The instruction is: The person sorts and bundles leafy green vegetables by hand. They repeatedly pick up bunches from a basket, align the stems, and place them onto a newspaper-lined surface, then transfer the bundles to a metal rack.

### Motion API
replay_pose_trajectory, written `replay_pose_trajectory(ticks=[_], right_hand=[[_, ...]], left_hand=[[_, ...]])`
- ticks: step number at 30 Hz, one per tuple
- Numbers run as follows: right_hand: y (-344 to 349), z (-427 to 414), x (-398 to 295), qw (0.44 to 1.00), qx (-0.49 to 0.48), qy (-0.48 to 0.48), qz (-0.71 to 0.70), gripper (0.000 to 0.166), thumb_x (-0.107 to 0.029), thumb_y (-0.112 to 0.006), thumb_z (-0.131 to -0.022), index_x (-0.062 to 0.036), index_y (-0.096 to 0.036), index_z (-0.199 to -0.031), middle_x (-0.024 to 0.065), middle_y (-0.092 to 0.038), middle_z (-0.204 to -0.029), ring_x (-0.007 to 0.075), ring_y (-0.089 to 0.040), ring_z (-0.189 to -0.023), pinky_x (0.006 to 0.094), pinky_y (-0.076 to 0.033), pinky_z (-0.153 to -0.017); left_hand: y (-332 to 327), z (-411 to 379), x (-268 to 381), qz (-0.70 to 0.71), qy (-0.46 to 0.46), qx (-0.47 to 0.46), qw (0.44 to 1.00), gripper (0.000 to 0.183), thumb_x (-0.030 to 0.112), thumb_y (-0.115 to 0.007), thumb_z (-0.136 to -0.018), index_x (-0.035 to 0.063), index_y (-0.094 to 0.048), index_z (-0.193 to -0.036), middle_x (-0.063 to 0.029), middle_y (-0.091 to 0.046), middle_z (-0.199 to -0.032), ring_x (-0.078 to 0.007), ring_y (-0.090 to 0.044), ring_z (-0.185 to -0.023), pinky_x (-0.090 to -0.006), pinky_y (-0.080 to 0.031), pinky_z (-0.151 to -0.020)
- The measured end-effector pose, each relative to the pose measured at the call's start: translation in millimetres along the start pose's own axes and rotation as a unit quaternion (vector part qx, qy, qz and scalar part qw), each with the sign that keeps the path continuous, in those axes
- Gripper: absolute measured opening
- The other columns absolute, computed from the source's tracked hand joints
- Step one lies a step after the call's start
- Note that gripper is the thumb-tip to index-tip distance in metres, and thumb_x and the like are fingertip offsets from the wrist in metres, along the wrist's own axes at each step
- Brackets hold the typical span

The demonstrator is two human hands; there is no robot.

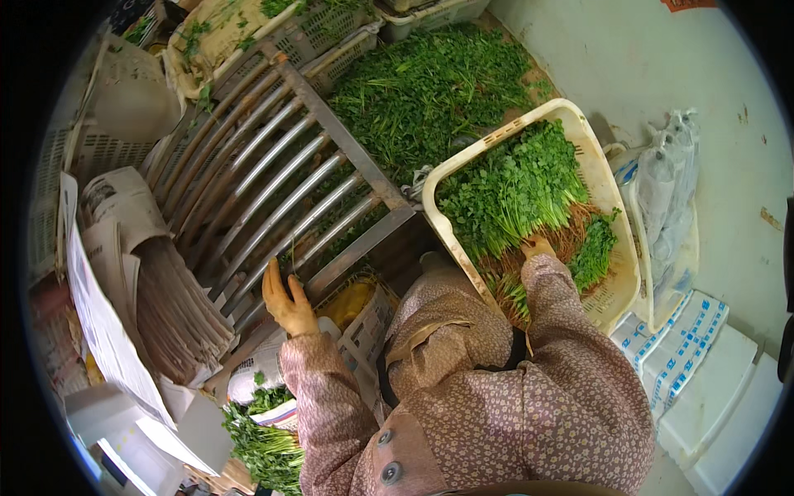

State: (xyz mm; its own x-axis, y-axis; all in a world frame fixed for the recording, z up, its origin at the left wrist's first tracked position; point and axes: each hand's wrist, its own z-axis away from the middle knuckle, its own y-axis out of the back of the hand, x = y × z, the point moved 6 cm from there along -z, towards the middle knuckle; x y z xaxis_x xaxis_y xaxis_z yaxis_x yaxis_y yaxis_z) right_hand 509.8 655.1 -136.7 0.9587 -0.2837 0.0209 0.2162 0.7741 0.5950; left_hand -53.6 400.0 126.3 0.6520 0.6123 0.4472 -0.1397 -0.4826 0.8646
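My right hand [538, 247] reaches into a cream plastic basket [620, 248] to my right and touches the root end of a bunch of coriander [527, 180]. Its fingertips are partly hidden among the reddish-brown roots [574, 232], so their grip is unclear. The leaves point away from me, and a smaller coriander bunch [592, 257] lies against the basket's near right side. My left hand [288, 304] is by the bars of a metal rack [279, 177], fingers apart and holding nothing visible. A thin stem [293, 257] shows just beyond its fingertips.
Loose coriander [428, 93] spreads behind the rack and basket. Stacked newspaper [180, 310] stands at left; more coriander [267, 440] lies near my left sleeve. At right are bagged plastic bottles [664, 186] and white foam boxes [676, 347] beside the wall [732, 204].
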Motion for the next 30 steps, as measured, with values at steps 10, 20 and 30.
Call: replay_pose_trajectory(ticks=[10, 20, 30], right_hand=[[-11, -7, -46, 0.973, 0.02, -0.121, 0.197, 0.071, -0.034, -0.073, -0.09, -0.0071, -0.037, -0.145, 0.0148, -0.055, -0.136, 0.0301, -0.063, -0.113, 0.039, -0.056, -0.089], [10, 8, -14, 0.986, 0.004, -0.093, -0.14, 0.071, -0.015, -0.069, -0.089, -0.0124, -0.035, -0.15, 0.0167, -0.064, -0.112, 0.0268, -0.06, -0.073, 0.0454, -0.049, -0.066], [-88, -153, 63, 0.892, -0.166, 0.139, -0.396, 0.054, -0.018, -0.067, -0.094, 0.0012, -0.046, -0.139, 0.0229, -0.062, -0.103, 0.0281, -0.062, -0.077, 0.0398, -0.051, -0.061]], left_hand=[[-32, -6, -1, -0.092, -0.072, 0.021, 0.993, 0.037, 0.015, -0.043, -0.101, -0.0018, -0.064, -0.126, -0.024, -0.061, -0.129, -0.0408, -0.059, -0.117, -0.0471, -0.046, -0.1], [-24, -4, 5, -0.095, -0.045, 0.002, 0.994, 0.036, 0.012, -0.042, -0.098, -0.004, -0.066, -0.12, -0.0269, -0.059, -0.129, -0.0426, -0.058, -0.118, -0.0474, -0.044, -0.103], [-32, 1, -8, -0.103, -0.081, 0.031, 0.991, 0.034, 0.011, -0.045, -0.096, -0.0007, -0.067, -0.118, -0.0257, -0.06, -0.127, -0.0414, -0.06, -0.113, -0.0474, -0.047, -0.099]])
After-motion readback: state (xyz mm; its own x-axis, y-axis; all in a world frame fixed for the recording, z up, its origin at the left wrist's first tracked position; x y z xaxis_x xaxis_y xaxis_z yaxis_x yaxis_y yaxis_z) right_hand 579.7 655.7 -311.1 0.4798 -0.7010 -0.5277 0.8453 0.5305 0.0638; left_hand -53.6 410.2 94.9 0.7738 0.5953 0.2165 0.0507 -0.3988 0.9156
